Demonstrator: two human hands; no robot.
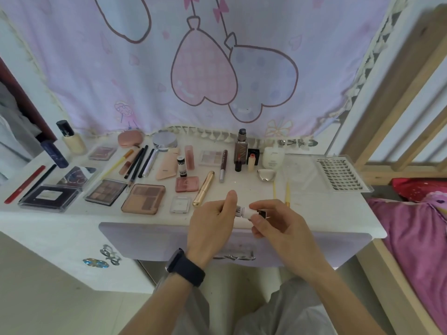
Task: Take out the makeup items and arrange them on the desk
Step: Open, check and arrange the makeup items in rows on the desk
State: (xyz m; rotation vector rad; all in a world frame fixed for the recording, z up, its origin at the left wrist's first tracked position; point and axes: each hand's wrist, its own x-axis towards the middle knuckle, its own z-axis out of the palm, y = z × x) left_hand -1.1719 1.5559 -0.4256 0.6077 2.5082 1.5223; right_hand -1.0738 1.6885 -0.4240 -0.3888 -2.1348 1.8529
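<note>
Makeup items (186,184) are laid out across the white desk (314,213), most of them on its left and middle.

- Far left: a red stick (24,184) is laid at a slant near the desk's edge. A pale foundation bottle (72,139) and a dark blue tube (55,154) are stood behind it.
- Left, near edge: a black case (49,198), a brown eyeshadow palette (105,191) and a tan palette (143,199) are set side by side.
- Behind the palettes: several pencils (136,162) are laid close together.
- Middle: a gold tube (204,188) is laid at a slant, just beyond the hands.
- Near edge, middle: a small white tube (243,212) is held sideways over the desk. Its body is gripped by the left hand (210,223). Its black cap (262,213) is pinched by the right hand (275,223).
- A dark watch (185,265) is worn on the left wrist.
- Far right: a clear tray of false lashes (341,174) is laid flat on the desk.
- Beyond the desk, right: pink bedding (416,226) is seen.
</note>
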